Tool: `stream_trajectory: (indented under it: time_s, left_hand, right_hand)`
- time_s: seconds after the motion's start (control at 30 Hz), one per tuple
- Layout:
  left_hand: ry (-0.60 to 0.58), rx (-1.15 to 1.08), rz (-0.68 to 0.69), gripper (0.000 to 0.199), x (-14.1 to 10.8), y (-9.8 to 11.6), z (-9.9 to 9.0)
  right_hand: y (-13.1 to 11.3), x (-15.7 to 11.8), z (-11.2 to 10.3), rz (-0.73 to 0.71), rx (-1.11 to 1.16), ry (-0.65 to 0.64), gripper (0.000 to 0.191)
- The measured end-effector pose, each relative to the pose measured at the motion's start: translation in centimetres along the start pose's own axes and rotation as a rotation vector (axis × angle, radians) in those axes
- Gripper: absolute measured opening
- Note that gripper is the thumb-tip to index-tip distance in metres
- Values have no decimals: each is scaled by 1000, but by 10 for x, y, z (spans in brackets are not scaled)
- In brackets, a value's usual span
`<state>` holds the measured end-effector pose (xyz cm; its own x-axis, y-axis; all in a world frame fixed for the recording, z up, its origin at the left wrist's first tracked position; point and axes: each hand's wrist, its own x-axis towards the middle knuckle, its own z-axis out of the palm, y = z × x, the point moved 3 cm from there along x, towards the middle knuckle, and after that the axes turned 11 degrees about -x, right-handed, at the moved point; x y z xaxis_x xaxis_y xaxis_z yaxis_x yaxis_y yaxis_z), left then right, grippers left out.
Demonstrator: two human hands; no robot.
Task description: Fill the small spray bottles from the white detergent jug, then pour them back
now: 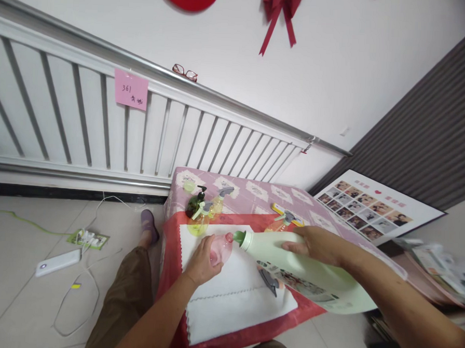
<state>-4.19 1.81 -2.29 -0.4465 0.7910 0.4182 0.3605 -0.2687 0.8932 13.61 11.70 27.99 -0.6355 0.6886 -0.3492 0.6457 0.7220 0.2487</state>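
My left hand [204,263] is wrapped around a small clear pink bottle [221,250] with its mouth uncovered. In my right hand [318,245] is a big pale green jug [309,274], gripped by its upper side and tilted nearly flat. The jug's green spout [238,237] meets or nearly meets the pink bottle's mouth; whether liquid flows I cannot tell. Beneath them lies a white cloth [225,314] with scalloped edges. A grey spray head [269,283] rests on it below the jug. Beyond the jug's neck stands an orange spray bottle [280,223], partly hidden.
Yellow spray bottles [198,225] and a dark green pump bottle [194,206] stand at the table's far left. A yellow-edged packet [288,214] lies farther back. Behind is a white radiator [203,141]. Cables and a white power bank [58,263] lie on the floor.
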Motion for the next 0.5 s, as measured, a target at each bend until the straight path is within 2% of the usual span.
stream_trajectory:
  time_s: [0.5]
  left_hand:
    - [4, 4, -2, 85, 0, -1, 1]
  right_hand:
    - [-1, -1, -1, 3, 19, 5, 41]
